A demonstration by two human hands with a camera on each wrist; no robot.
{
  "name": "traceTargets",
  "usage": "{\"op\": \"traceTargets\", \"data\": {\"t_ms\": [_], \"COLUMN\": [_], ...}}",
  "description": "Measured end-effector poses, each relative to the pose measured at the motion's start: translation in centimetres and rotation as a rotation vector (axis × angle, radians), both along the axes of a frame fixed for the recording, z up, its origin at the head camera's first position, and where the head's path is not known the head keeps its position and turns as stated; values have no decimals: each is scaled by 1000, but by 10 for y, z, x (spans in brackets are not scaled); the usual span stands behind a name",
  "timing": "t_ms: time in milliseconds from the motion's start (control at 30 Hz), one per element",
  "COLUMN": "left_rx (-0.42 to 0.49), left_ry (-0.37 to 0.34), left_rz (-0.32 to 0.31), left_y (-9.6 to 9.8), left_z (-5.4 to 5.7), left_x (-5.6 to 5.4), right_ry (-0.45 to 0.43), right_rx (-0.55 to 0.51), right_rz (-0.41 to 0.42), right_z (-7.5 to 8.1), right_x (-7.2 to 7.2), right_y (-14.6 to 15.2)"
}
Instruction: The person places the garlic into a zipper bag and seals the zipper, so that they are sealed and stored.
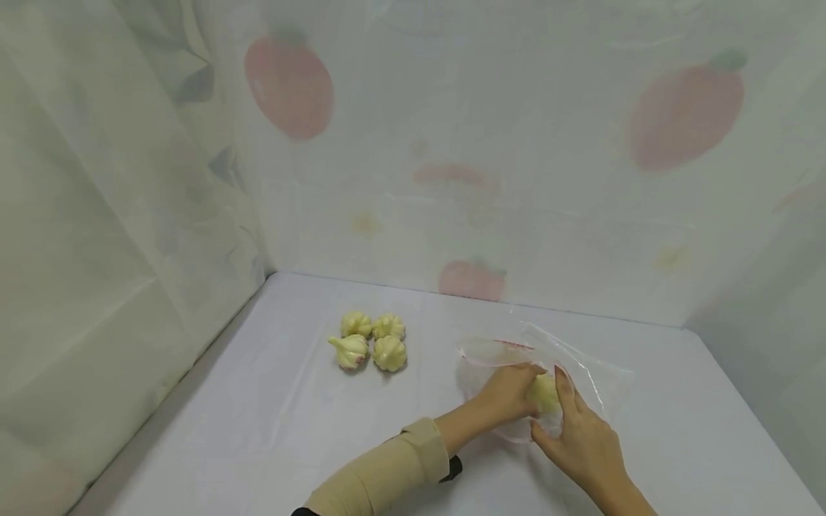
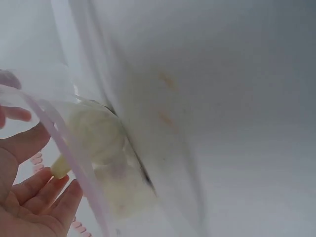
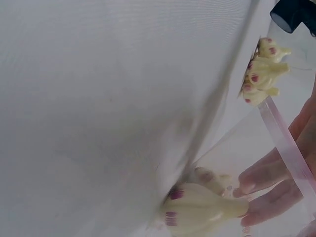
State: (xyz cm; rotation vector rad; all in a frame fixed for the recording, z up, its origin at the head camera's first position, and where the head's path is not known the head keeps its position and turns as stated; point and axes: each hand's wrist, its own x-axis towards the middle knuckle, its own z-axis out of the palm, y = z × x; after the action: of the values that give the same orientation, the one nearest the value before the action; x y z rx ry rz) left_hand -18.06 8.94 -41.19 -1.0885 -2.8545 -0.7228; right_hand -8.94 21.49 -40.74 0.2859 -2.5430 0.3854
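My left hand (image 1: 510, 393) reaches into the mouth of a clear zip bag (image 1: 609, 373). Inside, its fingertips touch the stem of a garlic bulb (image 2: 96, 133), with the thumb apart from it. Behind that one, a second garlic bulb (image 2: 123, 195) lies in the bag; both also show through the film in the right wrist view, the nearer garlic bulb (image 3: 200, 207) with purple marks at its base. My right hand (image 1: 584, 437) holds the bag at its mouth, thumb and index finger spread around the rim; its other fingers are partly hidden.
Several garlic bulbs (image 1: 390, 352) sit grouped on the white table (image 1: 361, 430), left of the bag. Behind the table hangs a pale curtain (image 1: 548, 236) with fruit prints, and more pale cloth (image 1: 129, 287) hangs along the left side.
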Motion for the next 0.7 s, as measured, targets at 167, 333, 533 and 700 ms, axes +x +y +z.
{"op": "traceTargets", "data": {"t_ms": [167,333,533,700], "left_rx": [34,121,296,358], "left_ry": [12,37,61,19], "left_rz": [-12,-43,-77,-71], "left_y": [-13,-31,-56,-77], "left_z": [4,6,8,9], "left_x": [6,11,17,18], "right_ry": [-16,-56,-59,-66], "right_rx": [3,-14,-33,-36], "right_rz": [-5,-24,-31,-28], "right_z": [1,1,0,1], "right_x": [0,1,1,-1], "right_y": [2,3,2,2]}}
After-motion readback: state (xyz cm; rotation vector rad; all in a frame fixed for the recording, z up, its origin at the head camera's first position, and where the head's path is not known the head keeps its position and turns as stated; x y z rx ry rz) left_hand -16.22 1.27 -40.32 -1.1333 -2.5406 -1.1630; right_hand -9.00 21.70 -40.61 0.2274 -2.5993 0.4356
